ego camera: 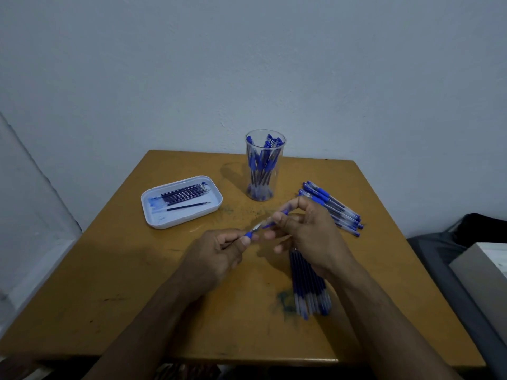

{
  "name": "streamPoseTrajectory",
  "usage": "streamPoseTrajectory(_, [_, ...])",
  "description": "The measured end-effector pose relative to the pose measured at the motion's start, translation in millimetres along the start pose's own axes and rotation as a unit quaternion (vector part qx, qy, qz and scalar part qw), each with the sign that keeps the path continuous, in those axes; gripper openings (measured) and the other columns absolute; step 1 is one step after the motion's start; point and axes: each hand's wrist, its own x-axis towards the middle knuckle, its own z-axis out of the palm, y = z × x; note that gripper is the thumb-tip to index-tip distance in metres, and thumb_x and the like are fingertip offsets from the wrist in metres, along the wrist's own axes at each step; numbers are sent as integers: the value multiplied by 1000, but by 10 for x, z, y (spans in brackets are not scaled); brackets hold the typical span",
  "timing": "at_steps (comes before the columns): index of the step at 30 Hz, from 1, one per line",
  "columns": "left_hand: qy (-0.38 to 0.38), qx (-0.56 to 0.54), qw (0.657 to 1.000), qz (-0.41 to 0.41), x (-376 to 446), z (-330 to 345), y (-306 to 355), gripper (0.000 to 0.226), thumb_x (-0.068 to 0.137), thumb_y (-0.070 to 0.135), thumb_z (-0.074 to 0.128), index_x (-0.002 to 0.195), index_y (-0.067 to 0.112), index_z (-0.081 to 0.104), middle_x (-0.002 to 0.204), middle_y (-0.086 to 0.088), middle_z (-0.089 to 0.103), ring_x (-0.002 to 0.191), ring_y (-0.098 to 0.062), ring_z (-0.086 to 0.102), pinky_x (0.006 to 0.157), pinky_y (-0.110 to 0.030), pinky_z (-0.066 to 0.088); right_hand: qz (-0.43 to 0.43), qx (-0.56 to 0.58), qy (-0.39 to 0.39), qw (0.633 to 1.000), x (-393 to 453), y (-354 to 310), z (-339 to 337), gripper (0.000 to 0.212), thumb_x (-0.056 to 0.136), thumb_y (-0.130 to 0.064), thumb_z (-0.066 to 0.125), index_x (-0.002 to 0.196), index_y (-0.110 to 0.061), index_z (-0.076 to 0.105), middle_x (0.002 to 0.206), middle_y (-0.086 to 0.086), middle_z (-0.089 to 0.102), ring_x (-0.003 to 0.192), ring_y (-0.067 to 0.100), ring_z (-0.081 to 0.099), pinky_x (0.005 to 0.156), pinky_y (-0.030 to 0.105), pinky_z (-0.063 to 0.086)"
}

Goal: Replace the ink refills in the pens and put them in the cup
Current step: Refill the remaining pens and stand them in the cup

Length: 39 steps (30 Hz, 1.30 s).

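Note:
Over the middle of the table I hold one blue pen [264,224] between both hands. My left hand [219,256] pinches its blue tip end, and my right hand [307,237] grips the clear barrel, fingers curled round it. A clear plastic cup [264,165] at the back centre stands upright with several blue pens inside. A row of capped blue pens [333,208] lies to the right of the cup. A bundle of ink refills [308,286] lies on the table under my right wrist, partly hidden.
A white tray [153,215] at the left holds several dark refills [185,194]. The yellow-brown table [109,283] bears ink stains. A wall stands close behind; grey and white objects [477,270] sit past the table's right edge.

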Motion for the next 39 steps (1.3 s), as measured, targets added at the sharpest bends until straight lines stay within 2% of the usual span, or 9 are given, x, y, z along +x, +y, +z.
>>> streamPoseTrajectory(4, [97, -69, 993, -24, 20, 6, 23, 25, 106, 25, 50, 123, 21, 69, 61, 1, 54, 48, -8, 39, 45, -21, 34, -101, -230, 122, 960, 14, 105, 38, 8, 90, -24, 76, 90, -26, 69, 73, -8, 65, 66, 1, 57, 58, 17, 46])
streamPoseTrajectory(7, [118, -83, 989, -39, 23, -23, 26, 24, 107, 19, 49, 122, 14, 65, 64, 1, 57, 48, -8, 41, 44, -22, 35, -120, -382, 77, 913, -39, 143, 139, 10, 93, -27, 72, 102, -30, 72, 88, -18, 65, 81, -3, 58, 70, 13, 48])
streamPoseTrajectory(9, [127, -39, 991, -29, 11, -32, 14, 23, 105, 23, 53, 125, 26, 63, 70, -1, 64, 52, -4, 48, 50, -22, 41, -121, -464, 46, 876, -50, 168, 200, 16, 97, -28, 64, 112, -29, 71, 101, -13, 67, 91, 3, 59, 81, 25, 54])
streamPoseTrajectory(14, [142, 1, 990, -12, -12, -13, 22, 24, 99, 18, 64, 113, 37, 62, 77, 1, 74, 58, 1, 60, 58, -15, 48, -107, -596, -5, 796, -84, 187, 281, 23, 104, -26, 52, 123, -27, 66, 110, -4, 65, 95, 14, 58, 80, 32, 55])
streamPoseTrajectory(18, [124, 19, 992, -26, -33, -18, 41, 18, 95, 20, 69, 103, 36, 67, 81, 3, 76, 56, -2, 59, 55, -17, 49, -91, -615, -44, 782, -51, 179, 289, 29, 102, -21, 54, 128, -25, 66, 116, -2, 66, 102, 16, 59, 85, 30, 52])
streamPoseTrajectory(22, [125, 35, 991, -16, -31, -5, 30, 19, 91, 17, 74, 101, 33, 72, 78, -2, 75, 58, -2, 61, 56, -19, 49, -85, -573, -8, 815, -34, 205, 241, 29, 101, -20, 54, 125, -29, 69, 114, -4, 72, 99, 14, 64, 85, 33, 56])
streamPoseTrajectory(25, [125, 56, 991, 2, -39, 4, 1, 21, 88, 18, 78, 107, 27, 76, 72, 2, 70, 58, -4, 55, 55, -21, 47, -78, -407, 79, 907, -16, 170, 160, 23, 105, -26, 53, 108, -24, 76, 107, -8, 75, 94, 5, 65, 76, 21, 51])
streamPoseTrajectory(28, [129, 61, 989, 26, -43, 46, -10, 26, 85, 17, 80, 109, 26, 78, 73, 10, 68, 63, -2, 55, 58, -19, 46, -14, -213, 66, 975, -35, 82, 113, 43, 104, -45, 51, 82, -16, 74, 79, -2, 76, 64, -2, 61, 65, 27, 45])
streamPoseTrajectory(39, [115, 122, 982, 85, -45, 122, -19, 23, 87, 21, 79, 110, 22, 79, 80, 15, 73, 73, -10, 68, 64, -20, 53, 25, -183, 12, 983, -57, 104, 95, 32, 98, -36, 66, 78, -11, 71, 69, 7, 72, 55, 3, 55, 61, 26, 42])
